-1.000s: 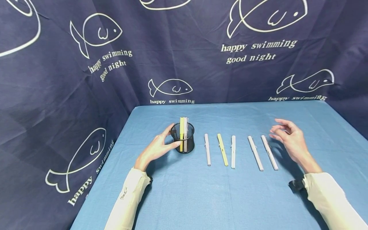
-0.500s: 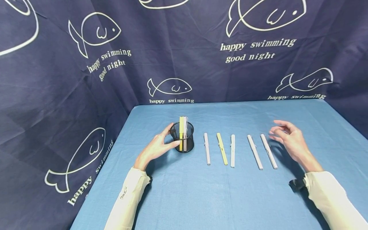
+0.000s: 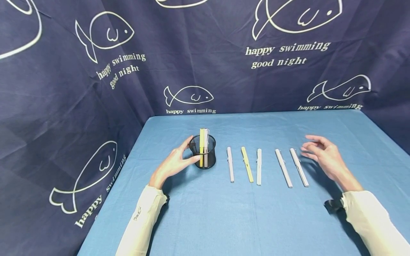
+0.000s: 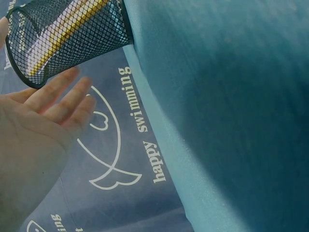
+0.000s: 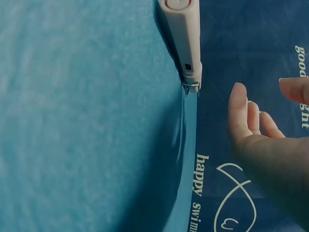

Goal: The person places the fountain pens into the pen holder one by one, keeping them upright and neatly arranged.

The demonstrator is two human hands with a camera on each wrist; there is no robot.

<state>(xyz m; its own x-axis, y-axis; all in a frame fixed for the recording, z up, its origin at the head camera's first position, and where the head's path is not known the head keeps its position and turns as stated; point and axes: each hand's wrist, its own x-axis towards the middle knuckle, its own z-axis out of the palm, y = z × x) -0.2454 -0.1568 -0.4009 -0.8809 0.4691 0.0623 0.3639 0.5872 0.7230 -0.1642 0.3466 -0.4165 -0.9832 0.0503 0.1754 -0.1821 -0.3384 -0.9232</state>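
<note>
A black mesh pen holder stands upright at the left of the blue table, with a yellow pen and a whitish pen inside. My left hand holds the pen holder from its left side, thumb at the front and fingers behind. The left wrist view shows the mesh cup between thumb and fingers. My right hand hovers at the right with loosely bent fingers and holds nothing. Nearest to it lies a whitish pen; in the right wrist view that pen is apart from the fingers.
Left of the nearest pen lie another whitish pen, a white pen, a yellow pen and a pale pinkish pen. A dark blue curtain with fish drawings hangs behind and left of the table.
</note>
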